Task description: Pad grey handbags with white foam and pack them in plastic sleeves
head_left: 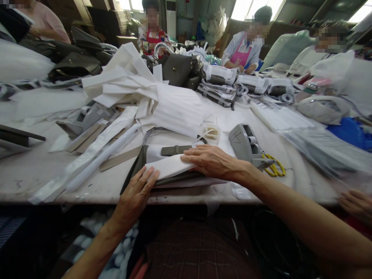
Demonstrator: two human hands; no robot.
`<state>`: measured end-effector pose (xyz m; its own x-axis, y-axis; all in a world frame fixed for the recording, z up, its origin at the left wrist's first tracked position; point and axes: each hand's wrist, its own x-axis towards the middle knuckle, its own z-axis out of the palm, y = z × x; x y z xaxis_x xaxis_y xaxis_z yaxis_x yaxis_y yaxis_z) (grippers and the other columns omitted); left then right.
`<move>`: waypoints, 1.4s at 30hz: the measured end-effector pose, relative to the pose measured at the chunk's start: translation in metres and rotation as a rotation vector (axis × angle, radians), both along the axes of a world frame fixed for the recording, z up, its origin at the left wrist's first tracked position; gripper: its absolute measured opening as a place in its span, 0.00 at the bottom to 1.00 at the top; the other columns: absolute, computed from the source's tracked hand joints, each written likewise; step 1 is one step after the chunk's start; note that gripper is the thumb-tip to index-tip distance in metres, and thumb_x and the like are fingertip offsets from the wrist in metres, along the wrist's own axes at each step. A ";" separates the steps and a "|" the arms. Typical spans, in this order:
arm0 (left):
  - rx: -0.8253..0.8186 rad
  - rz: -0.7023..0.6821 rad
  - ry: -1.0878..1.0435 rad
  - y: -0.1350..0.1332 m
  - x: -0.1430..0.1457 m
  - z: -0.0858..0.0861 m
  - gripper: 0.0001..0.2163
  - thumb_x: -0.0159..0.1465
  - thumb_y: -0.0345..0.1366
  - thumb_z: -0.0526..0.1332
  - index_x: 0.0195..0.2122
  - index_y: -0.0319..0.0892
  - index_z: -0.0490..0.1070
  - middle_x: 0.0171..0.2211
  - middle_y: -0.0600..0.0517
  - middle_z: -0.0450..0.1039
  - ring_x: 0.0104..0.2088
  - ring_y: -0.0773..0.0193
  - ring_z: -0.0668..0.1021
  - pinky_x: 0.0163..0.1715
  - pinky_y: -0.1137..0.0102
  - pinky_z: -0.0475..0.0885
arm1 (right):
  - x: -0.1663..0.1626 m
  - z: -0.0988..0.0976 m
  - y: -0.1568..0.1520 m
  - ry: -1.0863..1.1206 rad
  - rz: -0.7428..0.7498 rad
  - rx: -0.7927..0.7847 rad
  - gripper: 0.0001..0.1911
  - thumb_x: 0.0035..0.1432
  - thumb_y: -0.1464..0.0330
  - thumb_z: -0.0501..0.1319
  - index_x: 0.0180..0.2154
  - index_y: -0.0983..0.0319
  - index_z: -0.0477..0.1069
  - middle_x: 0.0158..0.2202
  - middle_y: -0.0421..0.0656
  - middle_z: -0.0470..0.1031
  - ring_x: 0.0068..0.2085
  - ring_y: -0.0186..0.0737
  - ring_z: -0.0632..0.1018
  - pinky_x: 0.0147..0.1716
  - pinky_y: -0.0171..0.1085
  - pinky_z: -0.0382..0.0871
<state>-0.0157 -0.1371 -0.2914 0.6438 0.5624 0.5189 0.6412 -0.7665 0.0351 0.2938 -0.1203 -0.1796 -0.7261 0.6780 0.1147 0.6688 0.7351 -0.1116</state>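
A dark olive handbag (139, 164) lies flat near the table's front edge, with a strap and buckle (176, 150) across its upper side. Over the bag rests a folded white foam sheet (171, 166). At the sheet's left end my left hand (139, 186) lies with its fingers stretched out over the corner. My right hand (207, 159) is spread flat on the sheet's right end, fingers pointing left. Part of the bag is hidden under the sheet and my right hand.
A grey tape dispenser (244, 141) and yellow-handled scissors (273, 166) sit right of the bag. White foam sheets (177, 106) are piled behind it. Long strips (101, 155) lie left. Wrapped bags (219, 83) stand further back. Another person's hand (356, 203) shows at right.
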 end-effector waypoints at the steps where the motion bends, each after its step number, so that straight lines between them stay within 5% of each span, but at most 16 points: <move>1: 0.001 -0.001 -0.001 0.000 0.000 0.000 0.31 0.68 0.24 0.52 0.71 0.47 0.45 0.62 0.43 0.65 0.64 0.48 0.65 0.60 0.52 0.69 | 0.000 -0.001 -0.004 -0.006 0.011 0.060 0.16 0.67 0.70 0.56 0.56 0.61 0.69 0.57 0.49 0.74 0.54 0.46 0.76 0.55 0.45 0.67; 6: -0.005 0.000 0.001 0.000 0.001 -0.001 0.32 0.67 0.23 0.53 0.71 0.46 0.45 0.63 0.43 0.65 0.65 0.48 0.64 0.61 0.53 0.68 | 0.007 -0.011 -0.023 0.035 0.001 0.135 0.19 0.66 0.70 0.58 0.58 0.63 0.67 0.57 0.50 0.74 0.54 0.47 0.74 0.54 0.49 0.67; 9: -0.028 -0.002 0.006 0.001 0.000 -0.001 0.32 0.67 0.23 0.53 0.70 0.45 0.47 0.62 0.43 0.65 0.64 0.48 0.65 0.60 0.53 0.68 | 0.017 -0.019 -0.035 0.047 -0.041 0.073 0.32 0.60 0.58 0.65 0.61 0.64 0.63 0.60 0.53 0.70 0.59 0.51 0.71 0.57 0.51 0.65; 12: -0.029 0.013 0.034 -0.002 0.001 0.003 0.30 0.66 0.24 0.54 0.69 0.43 0.52 0.62 0.43 0.66 0.65 0.47 0.64 0.61 0.51 0.67 | 0.026 -0.031 -0.046 0.022 -0.071 0.040 0.39 0.56 0.61 0.69 0.64 0.64 0.58 0.64 0.54 0.64 0.64 0.53 0.66 0.61 0.51 0.62; 16: 0.032 0.105 0.098 -0.013 0.017 0.023 0.27 0.66 0.27 0.56 0.66 0.41 0.57 0.62 0.42 0.67 0.67 0.41 0.59 0.65 0.38 0.51 | 0.028 -0.052 -0.051 0.048 -0.089 0.043 0.30 0.60 0.76 0.60 0.63 0.64 0.60 0.63 0.52 0.67 0.63 0.49 0.68 0.58 0.48 0.66; 18: 0.028 0.111 0.117 -0.018 0.037 0.034 0.26 0.66 0.29 0.56 0.66 0.37 0.57 0.64 0.40 0.64 0.68 0.43 0.58 0.66 0.39 0.47 | 0.027 -0.059 -0.051 0.086 -0.103 0.053 0.29 0.60 0.77 0.57 0.63 0.65 0.61 0.62 0.53 0.68 0.62 0.49 0.69 0.56 0.49 0.68; 21: 0.030 -0.030 0.176 -0.018 0.078 0.038 0.25 0.68 0.32 0.55 0.66 0.34 0.57 0.65 0.38 0.62 0.67 0.47 0.61 0.66 0.47 0.54 | 0.025 -0.065 -0.050 0.132 -0.122 0.064 0.29 0.60 0.77 0.57 0.62 0.65 0.62 0.61 0.53 0.69 0.61 0.49 0.70 0.55 0.50 0.69; 25: 0.130 -0.128 0.162 -0.013 0.120 0.023 0.24 0.69 0.29 0.49 0.66 0.30 0.55 0.60 0.35 0.67 0.62 0.51 0.69 0.62 0.56 0.65 | 0.029 -0.070 -0.048 0.256 -0.141 0.056 0.28 0.58 0.74 0.61 0.60 0.64 0.64 0.59 0.53 0.72 0.60 0.47 0.71 0.57 0.49 0.69; 31: 0.153 -0.104 0.141 -0.016 0.126 0.009 0.22 0.70 0.28 0.49 0.65 0.33 0.60 0.61 0.37 0.68 0.60 0.51 0.72 0.61 0.56 0.65 | 0.049 -0.065 -0.088 0.543 -0.316 0.207 0.19 0.60 0.70 0.65 0.53 0.59 0.69 0.50 0.49 0.77 0.52 0.45 0.77 0.52 0.47 0.71; 36: 0.105 -0.089 0.155 -0.020 0.127 0.012 0.23 0.70 0.31 0.52 0.66 0.45 0.59 0.63 0.44 0.66 0.60 0.50 0.71 0.61 0.55 0.65 | 0.058 -0.052 -0.128 0.437 -0.226 0.205 0.10 0.60 0.73 0.63 0.43 0.56 0.74 0.38 0.41 0.81 0.38 0.40 0.79 0.41 0.42 0.72; 39: 0.092 -0.079 0.164 -0.021 0.129 0.012 0.23 0.70 0.32 0.53 0.66 0.48 0.59 0.63 0.46 0.66 0.61 0.50 0.71 0.61 0.55 0.65 | 0.053 -0.039 -0.099 0.466 -0.372 0.228 0.06 0.62 0.70 0.62 0.41 0.57 0.76 0.39 0.43 0.80 0.41 0.42 0.78 0.44 0.43 0.71; 42: 0.122 -0.072 0.159 -0.020 0.130 0.012 0.23 0.70 0.32 0.53 0.66 0.47 0.60 0.62 0.47 0.67 0.59 0.49 0.72 0.59 0.54 0.66 | 0.051 -0.030 -0.032 0.584 -0.637 0.121 0.10 0.60 0.64 0.64 0.43 0.60 0.77 0.42 0.47 0.79 0.46 0.47 0.77 0.50 0.47 0.69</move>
